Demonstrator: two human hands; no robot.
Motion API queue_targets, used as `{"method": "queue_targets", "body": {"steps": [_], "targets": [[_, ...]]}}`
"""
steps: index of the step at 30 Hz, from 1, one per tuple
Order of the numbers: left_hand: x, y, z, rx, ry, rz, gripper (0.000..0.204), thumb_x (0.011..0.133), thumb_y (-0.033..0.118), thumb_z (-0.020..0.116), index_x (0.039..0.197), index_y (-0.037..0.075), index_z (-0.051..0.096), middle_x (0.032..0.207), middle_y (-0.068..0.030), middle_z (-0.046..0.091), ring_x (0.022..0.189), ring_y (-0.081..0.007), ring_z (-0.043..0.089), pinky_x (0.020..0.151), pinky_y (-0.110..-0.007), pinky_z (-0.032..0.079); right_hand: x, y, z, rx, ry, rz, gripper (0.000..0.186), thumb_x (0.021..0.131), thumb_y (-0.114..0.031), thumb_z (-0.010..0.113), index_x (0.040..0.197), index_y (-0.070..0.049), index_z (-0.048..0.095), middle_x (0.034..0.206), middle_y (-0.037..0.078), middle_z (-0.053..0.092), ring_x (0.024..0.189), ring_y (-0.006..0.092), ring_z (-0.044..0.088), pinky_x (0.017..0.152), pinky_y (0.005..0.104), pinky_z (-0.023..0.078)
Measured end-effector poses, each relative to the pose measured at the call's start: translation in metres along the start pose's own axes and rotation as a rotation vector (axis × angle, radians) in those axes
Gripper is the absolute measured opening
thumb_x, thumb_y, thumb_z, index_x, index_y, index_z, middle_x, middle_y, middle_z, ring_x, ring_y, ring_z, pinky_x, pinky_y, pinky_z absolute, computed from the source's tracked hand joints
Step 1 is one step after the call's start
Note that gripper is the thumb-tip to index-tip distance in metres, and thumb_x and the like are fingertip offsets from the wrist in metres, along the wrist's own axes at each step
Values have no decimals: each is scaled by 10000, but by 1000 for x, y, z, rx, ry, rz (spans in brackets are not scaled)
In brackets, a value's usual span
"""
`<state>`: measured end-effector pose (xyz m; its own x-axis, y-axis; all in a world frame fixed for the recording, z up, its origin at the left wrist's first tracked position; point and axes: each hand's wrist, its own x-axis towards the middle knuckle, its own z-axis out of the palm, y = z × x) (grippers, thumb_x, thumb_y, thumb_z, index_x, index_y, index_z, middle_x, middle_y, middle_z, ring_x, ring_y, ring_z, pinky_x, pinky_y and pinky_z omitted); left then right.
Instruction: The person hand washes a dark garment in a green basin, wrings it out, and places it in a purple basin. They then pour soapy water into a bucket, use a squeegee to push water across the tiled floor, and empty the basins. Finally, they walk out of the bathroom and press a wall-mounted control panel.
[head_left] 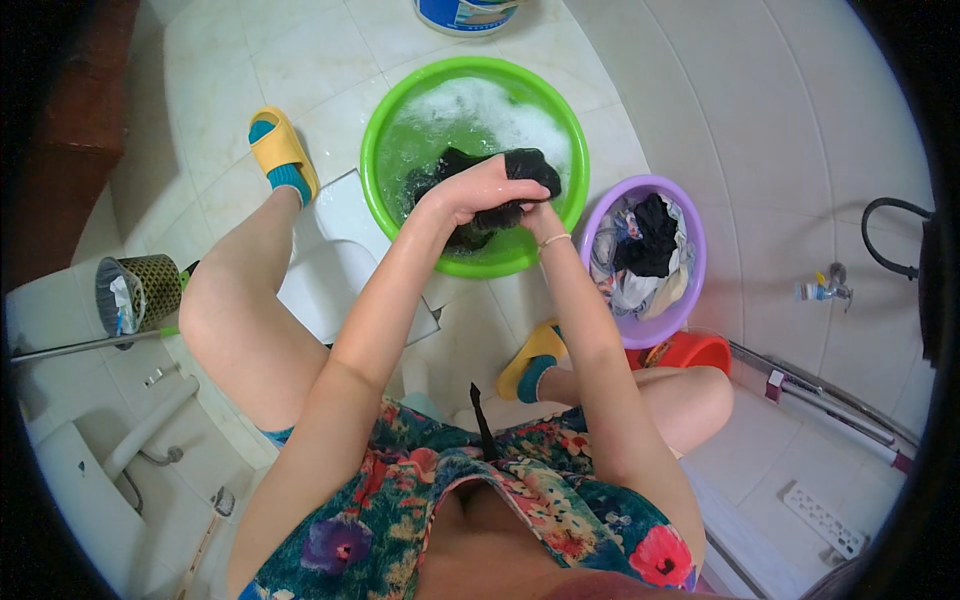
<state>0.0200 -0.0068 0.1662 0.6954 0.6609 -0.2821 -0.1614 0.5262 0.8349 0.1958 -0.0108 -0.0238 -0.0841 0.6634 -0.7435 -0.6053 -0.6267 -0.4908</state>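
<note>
Both my hands are over a round green basin (372, 150) of water with white suds (490, 110) floating at its far side. A wet black cloth (530, 172) is bunched between them, part of it lifted and part trailing in the water. My left hand (478, 188) is closed around the cloth, its thumb pointing right. Close against it, my right hand (540, 208) grips the cloth from the right side; most of its fingers are hidden behind the cloth and the left hand. A thin bracelet (555, 240) circles the right wrist.
A purple basin (696, 250) of clothes stands right of the green one, near the tiled wall. Beneath it is a red basin (700, 350). A squat toilet (325, 280) lies between my legs. A bucket (465, 15) stands ahead; a patterned wastebasket (150, 290) stands left.
</note>
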Motion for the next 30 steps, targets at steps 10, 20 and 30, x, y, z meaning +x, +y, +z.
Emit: {"method": "queue_targets", "body": {"steps": [10, 20, 30], "targets": [[-34, 52, -7, -15, -60, 118, 160, 705, 107, 644, 826, 33, 569, 720, 0, 559, 599, -64, 487, 508, -195, 396, -67, -24, 61, -22, -383, 194, 561, 845, -495, 362, 1226, -83, 380, 1126, 159, 506, 899, 329, 551, 687, 458, 492], [14, -34, -114, 1153, 472, -265, 438, 630, 225, 676, 939, -60, 553, 882, -203, 594, 836, -277, 577, 741, -328, 449, 1, -34, -26, -588, -19, 72, 324, 749, -192, 606, 983, 18, 529, 917, 114, 602, 764, 201, 590, 674, 343, 491], [40, -135, -98, 186, 437, -400, 431, 806, 348, 547, 764, -81, 549, 717, -176, 590, 664, -217, 616, 501, -335, 520, 17, 13, -12, -1971, -12, -476, 369, 724, -107, 546, 1069, -34, 437, 976, 247, 509, 825, 397, 518, 697, 436, 435]]}}
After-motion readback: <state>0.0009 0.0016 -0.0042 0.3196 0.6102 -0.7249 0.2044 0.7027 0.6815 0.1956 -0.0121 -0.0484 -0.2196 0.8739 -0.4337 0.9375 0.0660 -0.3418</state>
